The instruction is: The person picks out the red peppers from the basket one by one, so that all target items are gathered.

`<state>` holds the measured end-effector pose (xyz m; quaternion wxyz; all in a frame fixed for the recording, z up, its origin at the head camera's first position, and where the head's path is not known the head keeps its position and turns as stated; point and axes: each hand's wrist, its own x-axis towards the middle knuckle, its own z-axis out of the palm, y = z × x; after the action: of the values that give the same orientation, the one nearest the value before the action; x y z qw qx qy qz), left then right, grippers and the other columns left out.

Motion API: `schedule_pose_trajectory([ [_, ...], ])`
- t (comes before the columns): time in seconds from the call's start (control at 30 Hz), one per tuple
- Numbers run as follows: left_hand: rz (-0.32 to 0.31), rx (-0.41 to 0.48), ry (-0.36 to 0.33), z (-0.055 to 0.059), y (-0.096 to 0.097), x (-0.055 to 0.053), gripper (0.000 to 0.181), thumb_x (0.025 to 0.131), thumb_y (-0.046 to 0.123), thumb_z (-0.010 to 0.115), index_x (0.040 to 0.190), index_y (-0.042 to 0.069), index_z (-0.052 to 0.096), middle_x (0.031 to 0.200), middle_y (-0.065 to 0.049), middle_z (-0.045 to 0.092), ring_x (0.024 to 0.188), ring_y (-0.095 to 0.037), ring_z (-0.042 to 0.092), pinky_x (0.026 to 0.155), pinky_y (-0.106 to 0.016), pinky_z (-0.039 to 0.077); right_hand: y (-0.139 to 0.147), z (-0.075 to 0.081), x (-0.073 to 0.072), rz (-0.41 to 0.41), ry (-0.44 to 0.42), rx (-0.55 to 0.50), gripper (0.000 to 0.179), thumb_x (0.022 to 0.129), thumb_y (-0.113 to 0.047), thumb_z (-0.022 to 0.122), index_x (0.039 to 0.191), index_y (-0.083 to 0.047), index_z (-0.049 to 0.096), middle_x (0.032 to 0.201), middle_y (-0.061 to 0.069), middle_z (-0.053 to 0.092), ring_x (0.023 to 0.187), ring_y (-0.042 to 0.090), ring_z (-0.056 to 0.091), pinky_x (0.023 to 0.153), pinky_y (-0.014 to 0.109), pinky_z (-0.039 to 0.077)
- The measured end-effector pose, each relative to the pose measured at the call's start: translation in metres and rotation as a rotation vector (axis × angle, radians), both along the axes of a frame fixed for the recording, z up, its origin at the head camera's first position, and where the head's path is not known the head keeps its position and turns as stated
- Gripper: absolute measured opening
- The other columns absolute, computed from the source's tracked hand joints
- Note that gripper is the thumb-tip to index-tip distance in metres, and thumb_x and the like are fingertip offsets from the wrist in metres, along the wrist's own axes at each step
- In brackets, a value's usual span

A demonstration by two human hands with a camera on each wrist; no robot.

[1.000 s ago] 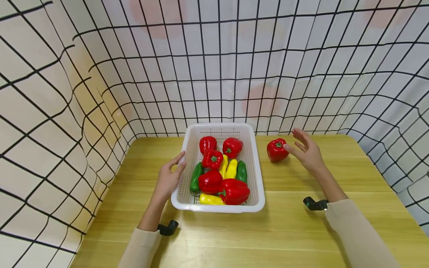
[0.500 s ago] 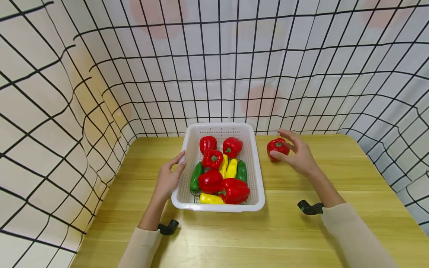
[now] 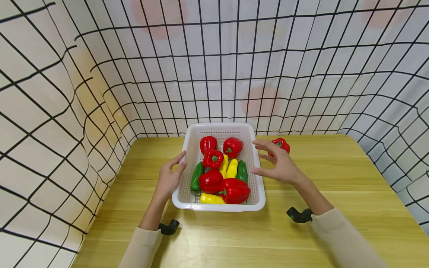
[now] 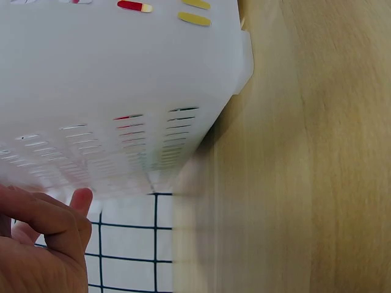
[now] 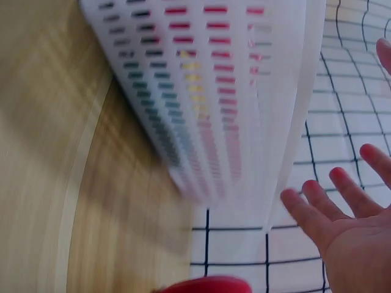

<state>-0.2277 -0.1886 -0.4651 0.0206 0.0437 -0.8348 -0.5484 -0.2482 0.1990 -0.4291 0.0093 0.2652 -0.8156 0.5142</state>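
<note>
A white plastic basket (image 3: 218, 207) with slotted sides stands on the wooden table. Inside lie several red bell peppers (image 3: 235, 191), yellow long peppers (image 3: 212, 198) and green long peppers (image 3: 197, 176). My left hand (image 3: 169, 179) holds the basket's left rim, its thumb on the edge; the left wrist view has its bent fingers (image 4: 55, 223) against the outer wall. At the right rim is my right hand (image 3: 279, 163), fingers spread and nothing in it; the right wrist view shows the fingertips (image 5: 292, 198) just off the rim. Behind this hand, partly hidden, a red bell pepper (image 3: 283, 144) sits on the table.
White sheeting with a black wire grid (image 3: 214, 82) encloses the table (image 3: 214, 242) at the back and both sides. The basket's far end stands close to the back grid. A black wrist camera (image 3: 169, 227) juts from the left sleeve, another black camera (image 3: 299, 216) from the right.
My right hand has moved left from beside the lone red bell pepper, passing in front of it, to the basket's right rim. The left hand has stayed at the left rim.
</note>
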Motion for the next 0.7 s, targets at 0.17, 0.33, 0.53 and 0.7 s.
schedule_pose_trajectory([
  [0.17, -0.002, 0.002, 0.007, 0.000, 0.000, 0.000, 0.044, 0.104, 0.035, 0.061, 0.148, 0.037, 0.056, 0.133, -0.015, 0.061, 0.098, -0.035, 0.072, 0.073, -0.041, 0.067, -0.012, 0.003, 0.006, 0.046, 0.030, 0.030, 0.087, 0.077, -0.019, 0.091, 0.152, -0.018, 0.047, 0.156, 0.006, 0.047, 0.143, 0.034, 0.047, 0.111, 0.055, 0.048],
  [0.33, 0.001, 0.006, 0.008, 0.001, -0.001, -0.001, 0.044, 0.104, 0.036, 0.060, 0.148, 0.037, 0.056, 0.133, -0.014, 0.060, 0.099, -0.034, 0.072, 0.073, -0.040, 0.067, -0.027, 0.006, 0.010, 0.114, 0.001, 0.058, 0.085, 0.078, -0.027, 0.090, 0.152, -0.023, 0.047, 0.158, 0.005, 0.045, 0.142, 0.029, 0.047, 0.110, 0.052, 0.051],
  [0.53, 0.002, 0.019, -0.002, -0.001, 0.000, -0.001, 0.044, 0.104, 0.036, 0.060, 0.148, 0.038, 0.056, 0.134, -0.013, 0.060, 0.100, -0.033, 0.071, 0.074, -0.040, 0.067, -0.046, 0.007, 0.014, 0.178, -0.044, 0.105, 0.085, 0.077, -0.034, 0.090, 0.150, -0.025, 0.047, 0.158, 0.001, 0.045, 0.140, 0.026, 0.048, 0.110, 0.057, 0.050],
  [0.7, 0.008, 0.011, 0.009, -0.002, 0.001, -0.001, 0.043, 0.104, 0.036, 0.061, 0.147, 0.037, 0.057, 0.133, -0.013, 0.060, 0.100, -0.033, 0.070, 0.076, -0.040, 0.067, -0.061, 0.005, 0.015, 0.246, -0.035, 0.122, 0.084, 0.078, -0.036, 0.089, 0.151, -0.025, 0.048, 0.156, 0.000, 0.048, 0.140, 0.031, 0.048, 0.106, 0.061, 0.052],
])
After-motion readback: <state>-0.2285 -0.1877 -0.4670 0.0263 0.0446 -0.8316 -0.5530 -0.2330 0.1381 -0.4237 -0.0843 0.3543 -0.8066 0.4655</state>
